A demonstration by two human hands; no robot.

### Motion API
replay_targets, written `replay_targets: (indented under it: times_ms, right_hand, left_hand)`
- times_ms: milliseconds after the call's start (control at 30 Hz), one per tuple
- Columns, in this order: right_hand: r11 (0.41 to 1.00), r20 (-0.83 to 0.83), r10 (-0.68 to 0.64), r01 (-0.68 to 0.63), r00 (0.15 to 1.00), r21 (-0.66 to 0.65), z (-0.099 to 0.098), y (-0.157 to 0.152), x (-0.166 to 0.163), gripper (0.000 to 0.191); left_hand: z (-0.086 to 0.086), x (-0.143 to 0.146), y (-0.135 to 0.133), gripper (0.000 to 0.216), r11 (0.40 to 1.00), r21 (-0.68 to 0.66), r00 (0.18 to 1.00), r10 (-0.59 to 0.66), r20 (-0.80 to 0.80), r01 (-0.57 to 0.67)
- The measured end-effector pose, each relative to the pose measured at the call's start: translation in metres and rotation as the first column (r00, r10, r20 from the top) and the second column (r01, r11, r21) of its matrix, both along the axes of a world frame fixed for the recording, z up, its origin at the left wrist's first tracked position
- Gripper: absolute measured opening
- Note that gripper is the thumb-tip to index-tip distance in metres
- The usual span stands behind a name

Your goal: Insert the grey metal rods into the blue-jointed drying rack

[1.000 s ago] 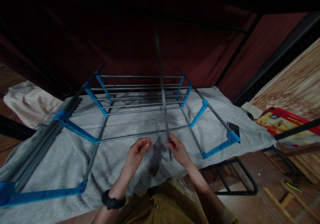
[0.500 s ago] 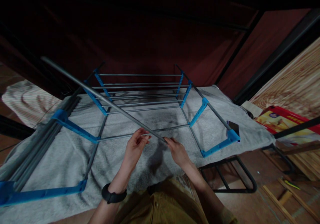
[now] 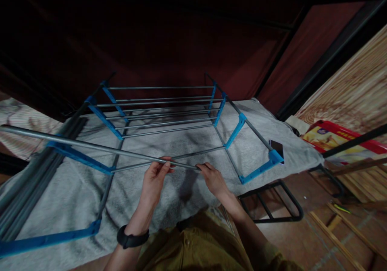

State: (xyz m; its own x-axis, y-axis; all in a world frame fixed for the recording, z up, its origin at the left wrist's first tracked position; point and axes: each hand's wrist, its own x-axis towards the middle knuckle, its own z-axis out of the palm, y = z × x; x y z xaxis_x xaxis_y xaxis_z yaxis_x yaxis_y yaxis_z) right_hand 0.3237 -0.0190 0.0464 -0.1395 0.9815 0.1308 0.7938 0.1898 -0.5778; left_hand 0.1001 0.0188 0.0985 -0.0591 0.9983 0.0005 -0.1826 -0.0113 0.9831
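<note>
Over grey blanket [image 3: 181, 142] and blue-jointed rack [image 3: 220, 110], holding a loose grey rod [image 3: 90, 145] two-handed.
Underneath, wrinkled: blanket. Resting on it: rack, with thin crossbars [image 3: 161, 87] between blue brackets [image 3: 235, 131]. Along rack's left side: bundle of grey rods [image 3: 45, 174] (how joined, can't tell). Slanting in from left edge of view, passing over bundle and rack's left part: loose grey rod. With left hand [image 3: 155, 178], pinching rod between thumb and fingers, a little short of its near end. With right hand [image 3: 213, 178], near the left one, pinching that end. Flat on blanket, beside rack's near right corner: dark phone [image 3: 276, 147]. Around left wrist: black wristband [image 3: 132, 237].
</note>
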Motion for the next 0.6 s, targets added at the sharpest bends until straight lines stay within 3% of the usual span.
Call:
replay_targets:
  times_ms: [200, 600]
  right_hand:
    - [0.996, -0.017, -0.091, 0.091, 0.996, 0.005, 0.000, -0.001, 0.013, 0.036]
    - [0.931, -0.110, -0.318, 0.332, 0.942, 0.149, -0.027, -0.004, 0.044, 0.030]
  left_hand:
    - [-0.004, -0.001, 0.003, 0.038, 0.999, -0.025, 0.998, 0.024, 0.061, -0.023]
    - [-0.009, -0.003, 0.004, 0.038, 0.996, -0.072, 0.987, 0.069, 0.147, -0.059]
